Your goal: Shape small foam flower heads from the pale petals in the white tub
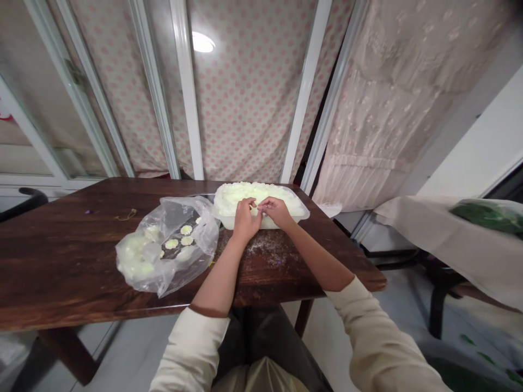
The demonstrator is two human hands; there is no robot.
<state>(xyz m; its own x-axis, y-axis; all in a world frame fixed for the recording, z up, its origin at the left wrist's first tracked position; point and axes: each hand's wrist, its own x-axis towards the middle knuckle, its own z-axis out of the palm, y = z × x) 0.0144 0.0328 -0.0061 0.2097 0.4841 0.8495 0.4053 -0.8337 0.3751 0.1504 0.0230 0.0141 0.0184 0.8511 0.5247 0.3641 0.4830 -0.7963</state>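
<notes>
The pale pieces (232, 197) heaped in the whitish tub (304, 212) look light, soft and easily torn, probably best pinched gently by an edge. Over the tub's near side, the left hand (247, 219) and right hand (278, 211) meet, fingers curled and tips close together; whether they grip a small piece, I cannot tell. Both forearms (223, 272) converge toward the tub. Left of the tub, a clear bag (180, 206) with pale discs (187, 240) lies on the bench (69, 261).

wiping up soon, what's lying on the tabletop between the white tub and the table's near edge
In the head view, scattered white bits and a small purple piece lie there on the dark tabletop.
</notes>
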